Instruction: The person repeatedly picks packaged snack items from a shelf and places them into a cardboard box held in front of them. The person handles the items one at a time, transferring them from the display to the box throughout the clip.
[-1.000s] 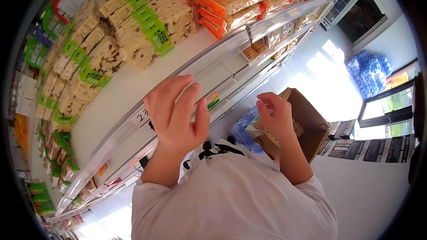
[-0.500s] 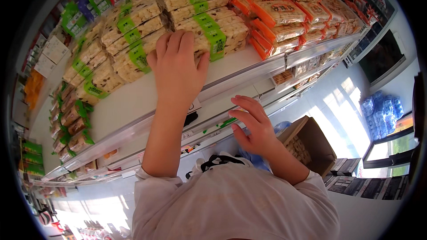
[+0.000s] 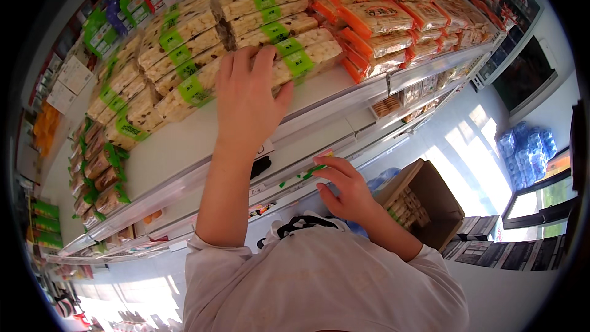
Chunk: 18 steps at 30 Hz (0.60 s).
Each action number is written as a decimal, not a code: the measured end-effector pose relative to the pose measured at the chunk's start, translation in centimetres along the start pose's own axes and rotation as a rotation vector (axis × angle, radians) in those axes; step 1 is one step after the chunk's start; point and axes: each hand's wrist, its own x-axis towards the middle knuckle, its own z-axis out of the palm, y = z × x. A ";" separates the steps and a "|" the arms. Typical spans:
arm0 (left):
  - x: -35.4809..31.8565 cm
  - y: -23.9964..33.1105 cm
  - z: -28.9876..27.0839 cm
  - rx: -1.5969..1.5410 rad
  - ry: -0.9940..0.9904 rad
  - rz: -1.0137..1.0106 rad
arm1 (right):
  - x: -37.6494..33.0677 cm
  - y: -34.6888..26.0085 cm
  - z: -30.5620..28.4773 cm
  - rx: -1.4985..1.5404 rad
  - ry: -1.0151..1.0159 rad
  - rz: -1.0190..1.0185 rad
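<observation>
My left hand (image 3: 251, 89) reaches over the front of a stack of puffed-rice snack packs. Its fingers curl over the top of the front snack pack (image 3: 319, 54), a clear-wrapped pale block with a green band, and its thumb rests at the near side. The part of the pack under my palm is hidden. More such snack packs (image 3: 184, 49) lie stacked to the left and behind. My right hand (image 3: 347, 189) hangs in the air before the lower shelf, fingers apart and holding nothing.
Orange-wrapped snack packs (image 3: 378, 17) are piled to the right on the same white shelf (image 3: 166, 147). Brown packs with green ends (image 3: 101, 169) sit at the left. An open cardboard box (image 3: 439, 203) with packs inside stands below right. Blue-wrapped bottles (image 3: 527, 155) are farther right.
A gap now shows between the front snack pack and the one behind it, under my left fingers. My right hand has dropped slightly. The view has shifted a little.
</observation>
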 end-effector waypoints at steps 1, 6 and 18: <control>0.0 -0.2 0.1 0.008 -0.013 0.003 | -0.2 0.0 0.0 0.005 -0.003 0.012; 0.1 -0.3 0.1 -0.136 -0.033 -0.105 | -2.8 1.4 -0.3 0.015 0.007 0.078; -1.8 2.7 -1.7 -0.647 0.419 -0.269 | -7.9 1.7 -4.1 0.078 0.088 0.257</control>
